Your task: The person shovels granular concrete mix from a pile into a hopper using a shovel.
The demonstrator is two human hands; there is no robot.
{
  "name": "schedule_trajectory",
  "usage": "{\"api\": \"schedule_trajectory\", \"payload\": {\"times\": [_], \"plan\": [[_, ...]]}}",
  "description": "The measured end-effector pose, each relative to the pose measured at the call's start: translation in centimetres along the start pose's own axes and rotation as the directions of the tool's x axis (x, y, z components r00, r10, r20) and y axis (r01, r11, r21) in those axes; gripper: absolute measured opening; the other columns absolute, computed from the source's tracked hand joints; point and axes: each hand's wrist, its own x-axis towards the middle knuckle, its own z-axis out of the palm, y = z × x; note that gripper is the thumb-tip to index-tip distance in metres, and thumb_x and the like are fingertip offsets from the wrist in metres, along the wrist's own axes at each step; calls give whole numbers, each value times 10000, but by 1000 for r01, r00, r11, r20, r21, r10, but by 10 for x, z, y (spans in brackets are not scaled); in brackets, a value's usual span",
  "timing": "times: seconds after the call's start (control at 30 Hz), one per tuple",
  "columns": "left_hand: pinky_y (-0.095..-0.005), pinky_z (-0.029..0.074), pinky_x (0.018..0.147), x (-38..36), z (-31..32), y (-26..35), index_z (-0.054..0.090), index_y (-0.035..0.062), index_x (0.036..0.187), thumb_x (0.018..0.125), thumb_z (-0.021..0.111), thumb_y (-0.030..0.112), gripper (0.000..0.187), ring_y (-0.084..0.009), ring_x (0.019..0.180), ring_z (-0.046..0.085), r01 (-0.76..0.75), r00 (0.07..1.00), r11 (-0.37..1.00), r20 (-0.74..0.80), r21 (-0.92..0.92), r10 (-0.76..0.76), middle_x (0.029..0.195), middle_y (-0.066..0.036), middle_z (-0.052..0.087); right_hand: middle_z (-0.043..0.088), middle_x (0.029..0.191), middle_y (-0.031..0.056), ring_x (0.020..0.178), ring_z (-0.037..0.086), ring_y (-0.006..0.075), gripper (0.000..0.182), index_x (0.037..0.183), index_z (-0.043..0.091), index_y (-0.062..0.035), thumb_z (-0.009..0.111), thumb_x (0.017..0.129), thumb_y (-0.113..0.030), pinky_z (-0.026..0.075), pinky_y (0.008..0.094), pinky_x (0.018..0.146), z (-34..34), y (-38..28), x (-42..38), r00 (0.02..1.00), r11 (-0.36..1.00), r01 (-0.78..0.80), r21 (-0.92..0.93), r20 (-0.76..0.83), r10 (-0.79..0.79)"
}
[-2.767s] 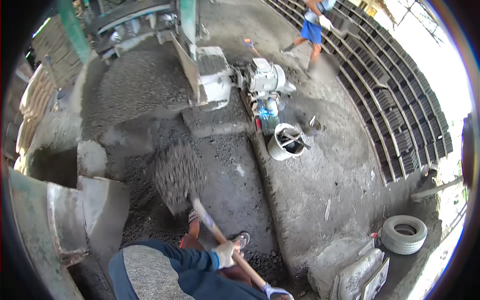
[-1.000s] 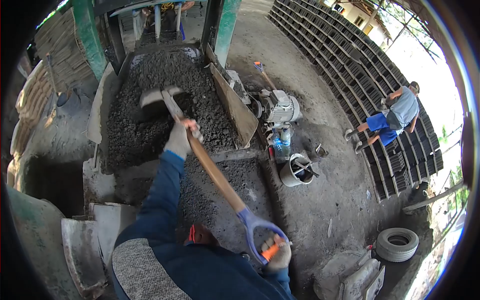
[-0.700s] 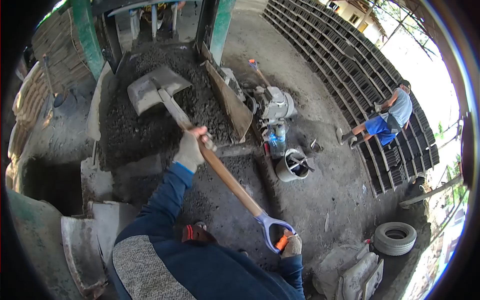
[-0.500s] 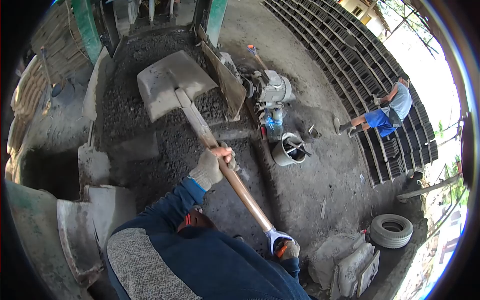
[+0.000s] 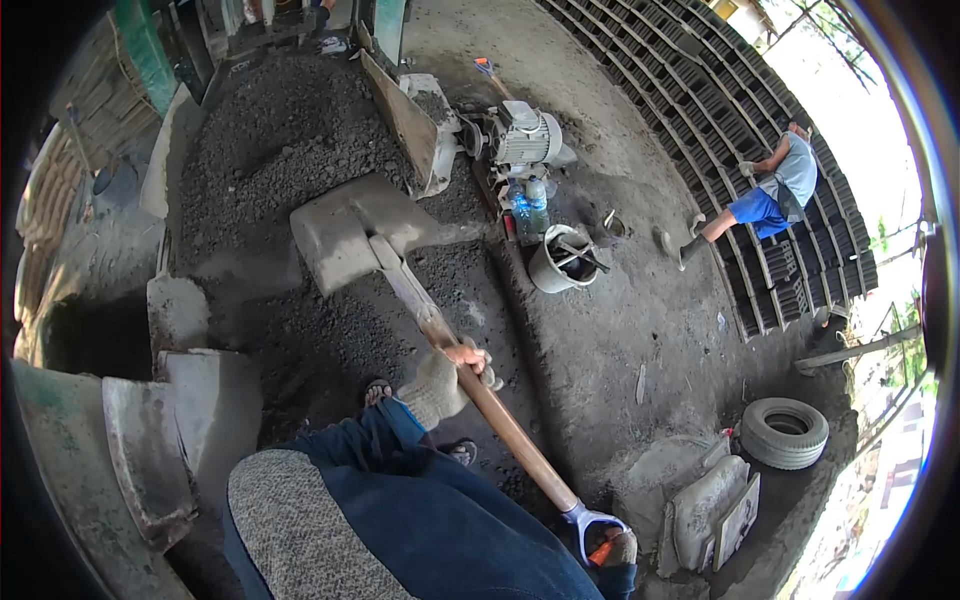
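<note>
A shovel with a wooden shaft slants across the middle of the view. My gloved left hand is wrapped round its shaft, about halfway along. At the lower right, my right hand is closed on the D-shaped grip, partly cut off by my sleeve. The broad metal blade bears no visible load and hangs over the floor of the pit. Beyond the blade lies a heap of dark, crumbly soil.
An electric motor, plastic bottles and a bucket of tools stand right of the pit. A tyre and sacks lie at the lower right. Another person bends beside racks of dark blocks.
The shovel has come back from over the soil heap toward me, its blade lower in view. Both hands have shifted down and right, still gripping it. My feet now show.
</note>
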Motion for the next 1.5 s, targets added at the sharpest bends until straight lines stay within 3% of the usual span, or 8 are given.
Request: {"api": "schedule_trajectory", "payload": {"times": [0.33,0.57,0.73,0.87,1.0,1.13,1.37,1.5], "plan": [[-475,451,641,69,-22,260,473,129,616,751,610,153,194,-229,543,497,-299,954,916,72,269,291,628,-41,494,621,758,46,698,600,138,156,895,631,-5,684,752,-38,498,302,662,287,-17,-17,963,972,131,197,209,-172],[-381,464,506,96,24,426,486,76,671,816,616,156,210,-189,473,482,-520,788,724,-72,453,611,590,-46,486,645,842,45,749,613,141,281,1014,611,-5,723,875,-222,506,319,679,437,-116,-86,591,815,544,200,598,-542],[-367,488,563,63,65,358,460,85,767,905,620,246,266,-162,521,520,-493,847,817,-49,299,530,603,12,479,615,918,64,749,640,177,470,1130,559,0,796,766,-178,563,359,676,336,-148,-74,582,882,189,432,674,-455],[-460,479,786,18,99,235,550,120,774,920,641,430,354,-228,667,588,-360,925,930,157,77,345,676,-7,543,635,768,88,667,656,204,636,1109,554,31,846,657,-308,557,339,604,214,-218,-82,605,696,702,154,386,-696],[-552,454,933,25,102,149,636,54,897,905,632,516,463,-316,911,605,-296,924,952,277,75,265,900,-131,627,621,976,87,861,604,205,649,1078,611,52,685,858,-554,493,319,781,140,-276,-42,39,44,968,-247,-26,-999],[-534,488,918,25,110,85,617,-4,1099,932,414,663,717,-340,1018,631,-461,795,857,536,229,284,1057,-200,659,626,775,113,646,609,223,247,870,645,70,582,900,-167,515,343,611,112,-368,-73,-584,-425,773,-471,-267,-767],[-444,467,910,-6,116,81,571,-63,1169,868,353,794,934,-333,1007,633,-699,530,709,737,98,420,1103,-230,651,626,762,89,618,607,160,290,925,638,-4,610,944,-293,500,291,516,173,-525,-221,-964,-892,265,-367,-132,-232],[-499,453,911,-39,116,132,553,-100,1198,847,281,843,1042,-377,1025,622,-730,408,675,728,-102,551,1123,-253,642,601,778,88,624,590,138,305,949,605,-16,604,972,-319,483,271,484,302,-561,-329,-910,-848,-290,-443,-147,388]]}}
